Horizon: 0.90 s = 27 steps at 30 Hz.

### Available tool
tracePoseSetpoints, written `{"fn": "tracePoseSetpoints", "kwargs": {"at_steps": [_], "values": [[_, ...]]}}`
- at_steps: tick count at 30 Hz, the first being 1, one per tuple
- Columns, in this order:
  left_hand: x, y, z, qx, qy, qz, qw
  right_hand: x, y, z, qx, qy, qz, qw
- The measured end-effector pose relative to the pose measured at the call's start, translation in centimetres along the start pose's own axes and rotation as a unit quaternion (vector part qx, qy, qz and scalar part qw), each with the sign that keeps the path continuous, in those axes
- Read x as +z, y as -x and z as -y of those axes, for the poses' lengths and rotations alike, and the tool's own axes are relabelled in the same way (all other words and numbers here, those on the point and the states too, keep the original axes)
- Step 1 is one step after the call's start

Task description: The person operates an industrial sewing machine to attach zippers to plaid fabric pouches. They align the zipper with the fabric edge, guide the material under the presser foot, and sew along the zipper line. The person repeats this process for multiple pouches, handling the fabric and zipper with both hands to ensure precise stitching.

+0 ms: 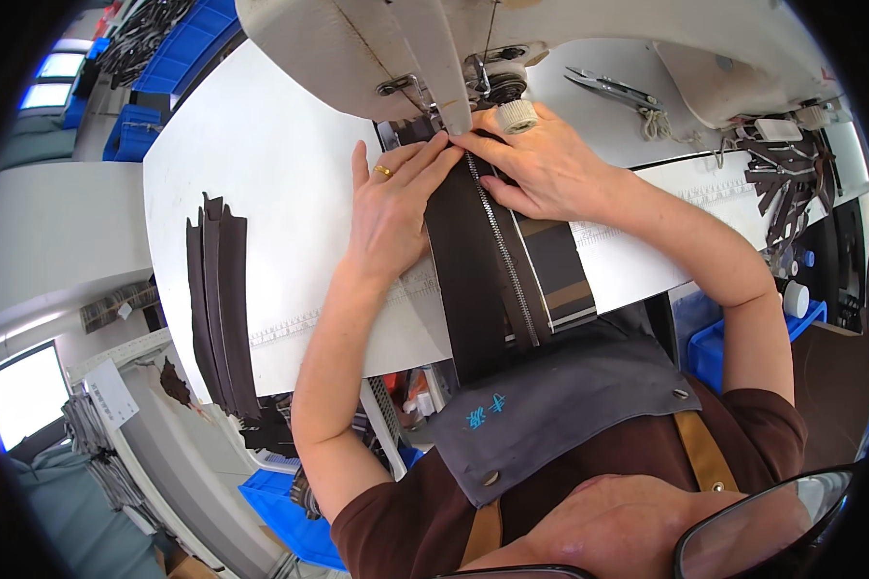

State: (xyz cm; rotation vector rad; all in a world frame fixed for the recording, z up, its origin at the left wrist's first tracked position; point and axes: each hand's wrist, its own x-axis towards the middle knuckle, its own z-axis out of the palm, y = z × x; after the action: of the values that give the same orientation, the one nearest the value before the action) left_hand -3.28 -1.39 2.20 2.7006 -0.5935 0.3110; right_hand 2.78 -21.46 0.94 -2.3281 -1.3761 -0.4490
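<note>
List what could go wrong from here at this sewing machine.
A finger could get caught: the left hand and right hand rest close under the sewing machine. The metal teeth of the zipper lead toward the same spot and might snag. The dark strips reach past the near edge of the table, so they may slide off.

Sewing table: free room and obstacles

Left — white tabletop (299, 193), passable between the stack of dark strips (222, 299) and the left hand (396, 198). Above the fingertips — sewing machine head (348, 48), barring descent from overhead; pale knob (517, 118) just beside the fingers of the right hand (550, 164). Beyond the right forearm: snips (616, 90) lying in the space beneath the machine arm. Far right: bundle of strips (787, 183), obstructing. Near edge: grey apron bib (570, 405), limiting access from the front.
</note>
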Motion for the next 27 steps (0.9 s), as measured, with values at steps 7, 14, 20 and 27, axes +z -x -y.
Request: {"fn": "tracePoseSetpoints", "kwargs": {"at_steps": [7,14,20,27], "values": [[-0.7,0.0,-0.6,-0.004,-0.011,0.035,0.999,-0.1,0.0,0.0,-0.007,0.002,-0.015,1.000],[0.7,0.6,-0.2,0.003,-0.039,-0.001,0.999,0.0,0.5,-0.1,0.011,-0.014,-0.009,1.000],[0.9,0.7,-0.3,-0.001,-0.040,-0.015,0.999,0.1,0.6,0.0,0.007,-0.012,-0.024,1.000],[0.6,0.4,-0.6,-0.008,-0.027,-0.015,0.999,0.0,0.6,0.0,0.029,-0.013,-0.015,0.999]]}}
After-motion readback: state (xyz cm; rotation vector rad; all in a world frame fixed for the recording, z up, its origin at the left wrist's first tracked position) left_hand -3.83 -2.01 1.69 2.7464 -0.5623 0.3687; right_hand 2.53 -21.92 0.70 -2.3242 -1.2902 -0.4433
